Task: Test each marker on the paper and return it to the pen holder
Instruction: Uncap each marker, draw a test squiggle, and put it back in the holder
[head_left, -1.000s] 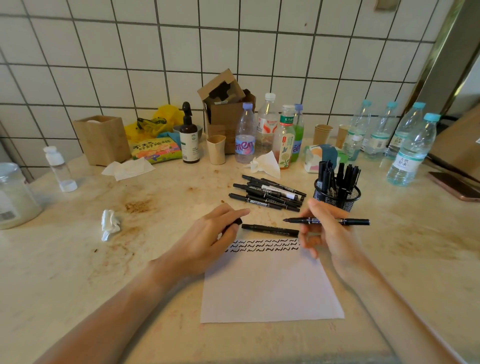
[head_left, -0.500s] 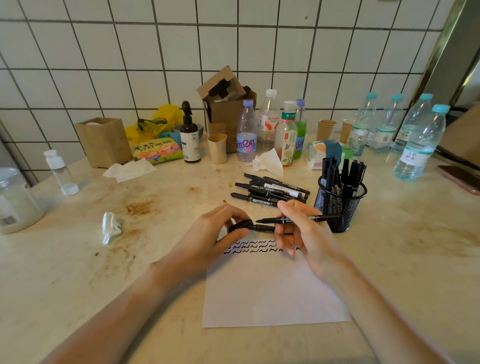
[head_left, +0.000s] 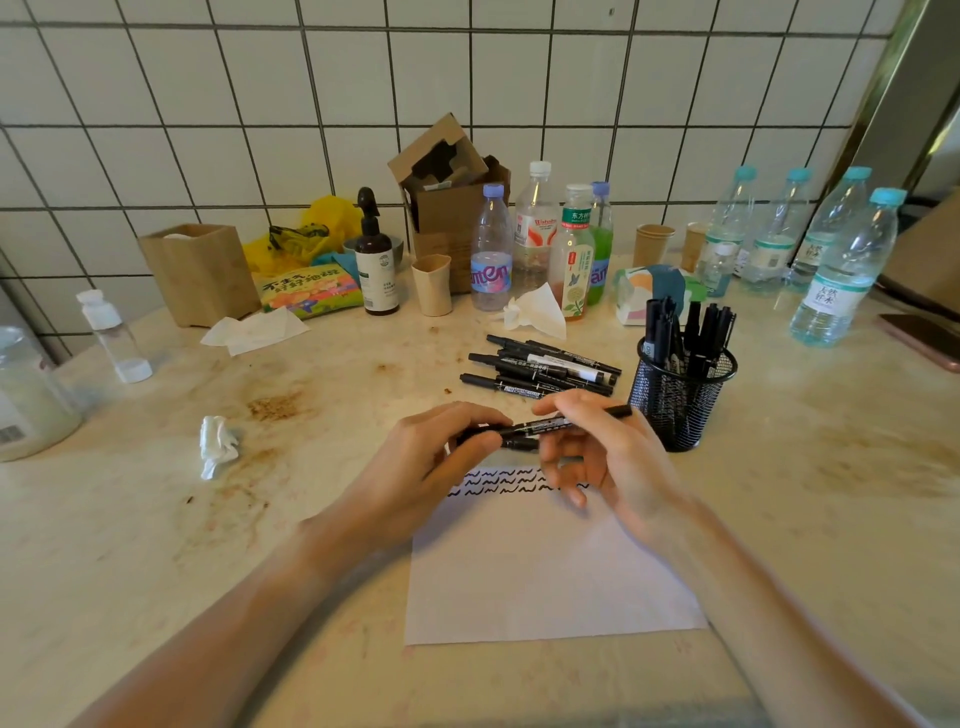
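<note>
Marker (head_left: 550, 423) lies nearly level above the paper's (head_left: 545, 582) far edge, its long axis running left to right, right end raised slightly toward the pen holder (head_left: 680, 400). Left hand (head_left: 431, 467) pinches its left end; right hand (head_left: 602, 457), fingers curled, grips its middle.

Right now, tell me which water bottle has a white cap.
The clear bottle with the red label, behind the purple-capped bottle; the others' caps are purple, green or blue.
</note>
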